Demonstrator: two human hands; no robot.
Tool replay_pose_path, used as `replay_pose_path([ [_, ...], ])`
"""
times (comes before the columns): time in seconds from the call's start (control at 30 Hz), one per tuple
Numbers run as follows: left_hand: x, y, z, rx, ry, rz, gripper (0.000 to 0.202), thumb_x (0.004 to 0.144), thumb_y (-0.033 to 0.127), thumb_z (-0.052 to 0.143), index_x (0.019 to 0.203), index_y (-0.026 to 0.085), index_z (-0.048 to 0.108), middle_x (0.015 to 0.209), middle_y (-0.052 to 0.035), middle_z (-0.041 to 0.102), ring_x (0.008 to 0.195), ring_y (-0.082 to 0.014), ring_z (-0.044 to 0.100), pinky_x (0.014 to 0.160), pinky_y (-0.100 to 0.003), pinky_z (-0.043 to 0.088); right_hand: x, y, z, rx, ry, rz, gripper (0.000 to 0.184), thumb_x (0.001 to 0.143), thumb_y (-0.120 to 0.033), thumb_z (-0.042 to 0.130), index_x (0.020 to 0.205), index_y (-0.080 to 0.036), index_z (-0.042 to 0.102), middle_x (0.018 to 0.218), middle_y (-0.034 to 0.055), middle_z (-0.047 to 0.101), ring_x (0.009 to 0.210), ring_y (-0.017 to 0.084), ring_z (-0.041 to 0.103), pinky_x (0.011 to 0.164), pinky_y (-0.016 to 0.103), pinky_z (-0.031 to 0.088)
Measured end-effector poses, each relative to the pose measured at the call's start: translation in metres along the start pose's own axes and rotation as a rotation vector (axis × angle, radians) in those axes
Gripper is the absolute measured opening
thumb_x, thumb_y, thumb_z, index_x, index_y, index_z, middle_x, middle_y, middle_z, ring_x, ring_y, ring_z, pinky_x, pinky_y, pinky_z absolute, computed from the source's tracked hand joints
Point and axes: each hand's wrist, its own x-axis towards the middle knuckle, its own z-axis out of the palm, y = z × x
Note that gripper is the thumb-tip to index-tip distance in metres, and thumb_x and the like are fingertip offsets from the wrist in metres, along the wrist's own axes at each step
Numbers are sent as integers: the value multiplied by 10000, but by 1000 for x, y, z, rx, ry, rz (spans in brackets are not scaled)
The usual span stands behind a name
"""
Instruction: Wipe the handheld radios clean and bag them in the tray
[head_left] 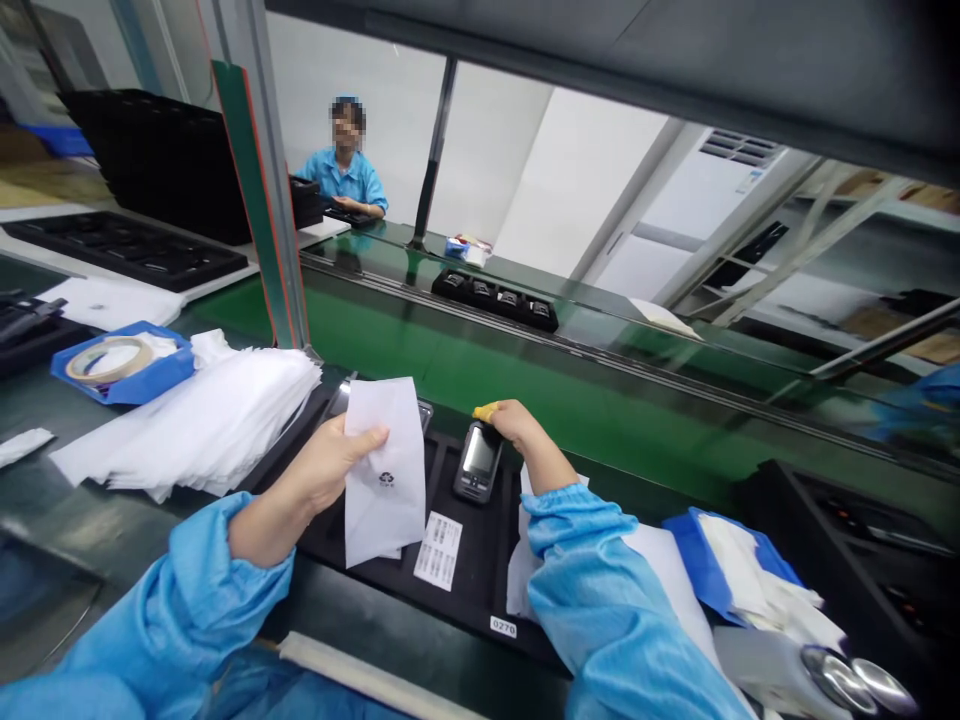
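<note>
My left hand pinches a white paper sleeve with a recycling mark, thumb on its front. It hangs above the left part of a black foam tray. My right hand, with yellow covers on the fingertips, is closed on the top end of a black handheld device with a screen and keys. The device stands tilted in the tray's middle compartment. A barcode label sheet lies in front of it. Behind the sleeve, another device is mostly hidden. More white sleeves lie partly under my right forearm.
A thick stack of white sleeves and a blue bin with tape lie left. A blue bin with white cloths and a bottle stand right. Across the green conveyor are a filled black tray and a seated person.
</note>
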Motion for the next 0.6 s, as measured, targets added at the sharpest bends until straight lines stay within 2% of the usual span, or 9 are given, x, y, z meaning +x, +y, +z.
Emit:
replay_pose_path([
  [0.13,-7,5,-4,7,4,7,485,509,471,871,795,117,705,706,-80,726,568,-199,658,557,-294,550,-3,0,-5,32,-19,-17,255,892,-381,583,873,-131,624,832,3,650,731,123,622,695,301,534],
  [0.23,-9,10,-10,68,30,4,443,481,430,889,734,116,704,651,-67,709,535,-189,641,518,-269,524,-12,1,-16,41,25,-61,256,832,-388,645,815,-133,656,773,10,667,737,145,627,725,308,517],
  [0.33,-10,10,-14,158,43,19,421,450,371,898,726,116,707,645,-52,702,532,-175,627,513,-248,496,-33,-1,-26,30,86,-140,170,752,-342,687,757,-172,691,764,15,698,814,183,633,810,331,482],
  [0.43,-13,1,-12,277,28,15,419,482,413,863,738,119,708,662,-48,698,547,-186,618,526,-264,477,-65,-8,-32,-1,152,-245,101,744,-293,641,762,-220,709,894,25,714,981,225,607,964,422,389],
  [0.47,-13,-3,-10,331,25,20,414,507,441,840,731,121,705,657,-46,690,552,-191,612,525,-266,465,-76,-11,-35,-17,202,-291,110,751,-287,621,773,-229,712,942,34,709,1044,240,584,1016,468,327],
  [0.53,-12,-11,-5,453,23,62,397,560,490,786,689,127,691,617,-30,656,558,-190,589,516,-258,430,-99,-19,-43,-53,386,-433,140,774,-312,596,803,-248,717,975,43,698,1115,264,546,1066,551,200],
  [0.6,-11,-18,2,541,16,111,386,589,510,747,638,135,673,565,-6,603,549,-174,551,503,-242,389,-118,-29,-54,-54,604,-612,165,803,-364,588,826,-267,718,930,36,693,1102,267,548,1064,580,172],
])
